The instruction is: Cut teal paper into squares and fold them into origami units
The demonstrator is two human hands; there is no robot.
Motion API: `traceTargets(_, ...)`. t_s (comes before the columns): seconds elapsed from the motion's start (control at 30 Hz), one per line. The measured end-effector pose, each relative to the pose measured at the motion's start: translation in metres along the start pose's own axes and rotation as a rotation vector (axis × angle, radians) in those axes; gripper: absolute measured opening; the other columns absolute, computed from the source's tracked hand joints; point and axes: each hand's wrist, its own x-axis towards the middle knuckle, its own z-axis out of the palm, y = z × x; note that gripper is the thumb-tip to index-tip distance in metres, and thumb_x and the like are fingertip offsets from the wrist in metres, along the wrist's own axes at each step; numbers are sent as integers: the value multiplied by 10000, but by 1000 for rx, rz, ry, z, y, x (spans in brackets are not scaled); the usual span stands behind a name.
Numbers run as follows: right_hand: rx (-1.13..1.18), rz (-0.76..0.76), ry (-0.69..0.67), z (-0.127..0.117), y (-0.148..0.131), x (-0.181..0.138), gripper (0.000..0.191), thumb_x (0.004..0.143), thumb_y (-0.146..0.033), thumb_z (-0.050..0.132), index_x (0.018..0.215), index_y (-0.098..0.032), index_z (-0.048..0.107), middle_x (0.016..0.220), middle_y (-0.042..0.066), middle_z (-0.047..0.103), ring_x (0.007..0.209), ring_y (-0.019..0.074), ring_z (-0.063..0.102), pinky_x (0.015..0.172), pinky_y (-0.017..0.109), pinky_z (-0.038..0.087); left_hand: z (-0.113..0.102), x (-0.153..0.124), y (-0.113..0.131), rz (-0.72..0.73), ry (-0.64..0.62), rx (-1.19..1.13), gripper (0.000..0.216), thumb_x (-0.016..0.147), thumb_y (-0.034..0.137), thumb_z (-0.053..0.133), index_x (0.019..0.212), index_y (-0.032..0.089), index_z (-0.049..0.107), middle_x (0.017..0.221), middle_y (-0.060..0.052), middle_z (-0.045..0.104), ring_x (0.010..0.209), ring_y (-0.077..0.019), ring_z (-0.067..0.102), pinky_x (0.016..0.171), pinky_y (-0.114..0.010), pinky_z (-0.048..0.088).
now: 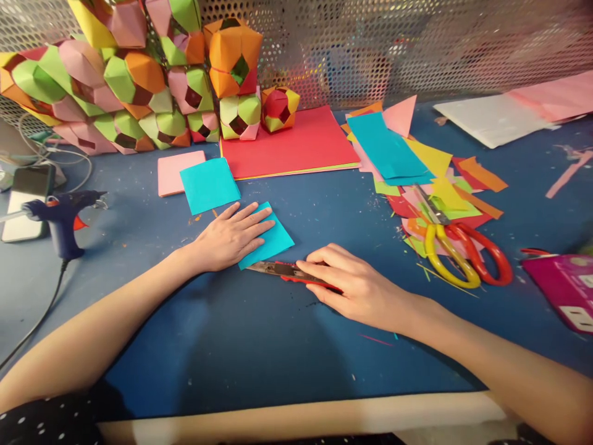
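Flat on a blue paper square (274,239) rests my left hand (234,237), its fingers stretched out. The paper lies on the dark blue tabletop (259,346). My right hand (354,281) grips a utility knife (288,271) with a red and dark handle. Its blade tip touches or nearly touches the paper's near corner. Part of the paper is hidden under my left hand. Just beyond that hand, another blue square (210,184) overlaps a stack of pink squares (172,174).
Folded-paper balls (134,80) are stacked at the back left against a perforated metal panel (319,49). A glue gun (65,219) and a phone (30,191) are on the left. Red sheets (291,145) lie behind. Scissors (463,253) rest by paper scraps (445,157) on the right.
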Motion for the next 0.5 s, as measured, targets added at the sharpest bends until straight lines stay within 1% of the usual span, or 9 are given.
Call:
traceTargets(0.17, -40, -37, -4, -1, 0, 2, 328, 912, -117, 496, 1230, -100, 576, 974, 132, 602, 887, 219, 548, 759, 393, 534, -1, 0, 1, 0, -12, 5, 501, 1024, 402, 204, 1458, 220, 376, 1560, -35, 273, 1452, -250, 225, 1179, -483, 164)
traceTargets(0.3, -49, -39, -21, -2, 1, 2, 332, 919, -120, 490, 1241, -124, 570, 980, 124, 601, 895, 218, 552, 760, 387, 536, -2, 0, 1, -4, -7, 3, 497, 1023, 401, 212, 1454, 222, 383, 1556, -37, 284, 1450, -250, 230, 1179, -479, 165)
traceTargets(0.4, -47, -33, -9, -2, 1, 2, 333, 915, -118, 494, 1238, -120, 574, 982, 127, 604, 898, 221, 555, 759, 391, 534, -2, 0, 2, 0, -6, 5, 496, 1025, 398, 212, 1456, 219, 380, 1556, -38, 284, 1451, -249, 228, 1179, -478, 167)
traceTargets(0.5, 7, -55, -52, -1, 0, 1, 325, 920, -131, 501, 1237, -122, 572, 995, 126, 603, 912, 214, 547, 766, 387, 535, -2, 1, 2, 0, -10, 5, 494, 1026, 401, 216, 1456, 219, 376, 1559, -35, 275, 1452, -249, 224, 1179, -485, 166)
